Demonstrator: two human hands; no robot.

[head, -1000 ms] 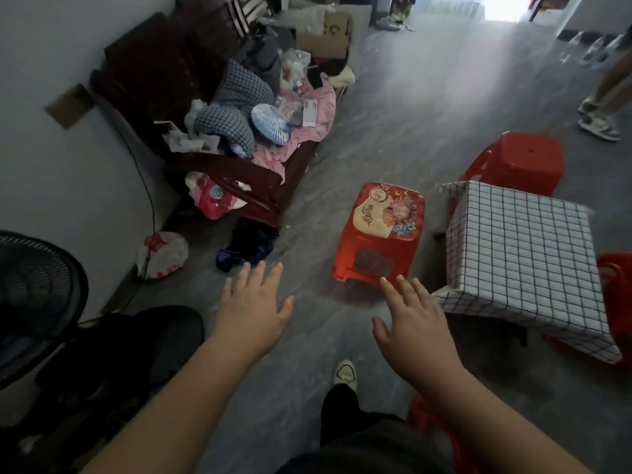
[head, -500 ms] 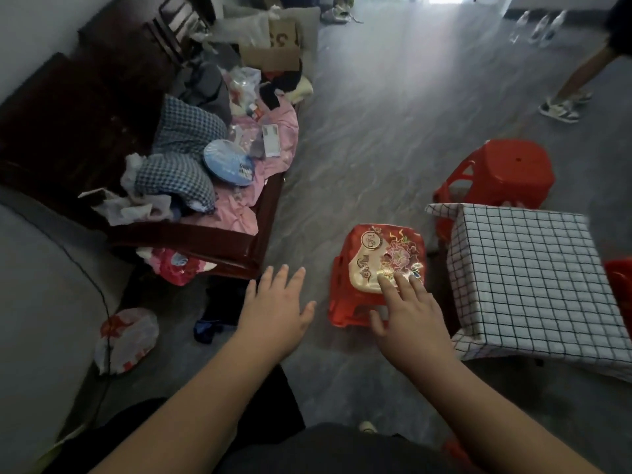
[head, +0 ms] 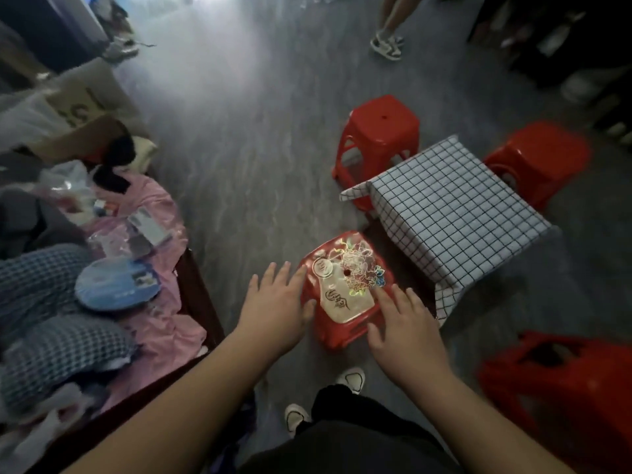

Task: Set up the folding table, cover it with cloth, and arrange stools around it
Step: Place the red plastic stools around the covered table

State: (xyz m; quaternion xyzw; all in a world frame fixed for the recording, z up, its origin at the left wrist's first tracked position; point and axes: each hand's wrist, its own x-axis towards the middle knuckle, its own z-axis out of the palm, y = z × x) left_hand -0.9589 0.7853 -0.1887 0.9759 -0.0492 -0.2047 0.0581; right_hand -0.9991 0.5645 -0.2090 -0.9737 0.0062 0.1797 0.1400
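A small table (head: 455, 213) stands on the floor under a white cloth with a dark grid. Three plain red stools sit around it: one at its far left corner (head: 379, 131), one at its far right (head: 540, 155), one near right (head: 564, 381). A fourth red stool with a shiny printed top (head: 345, 289) stands by the table's near left side. My left hand (head: 277, 306) hovers at that stool's left edge, fingers spread. My right hand (head: 403, 323) is over its near right corner, fingers apart, holding nothing.
A dark wooden sofa (head: 195, 302) piled with pink cloth, checked cushions and a blue fan runs along the left. A cardboard box (head: 85, 104) sits beyond it. Another person's legs and shoes (head: 386, 46) stand at the far side. My own feet (head: 349, 378) are below the stool.
I have moved closer to the printed stool and the view has swung right. Both hands have gone forward from in front of the stool to its two sides.
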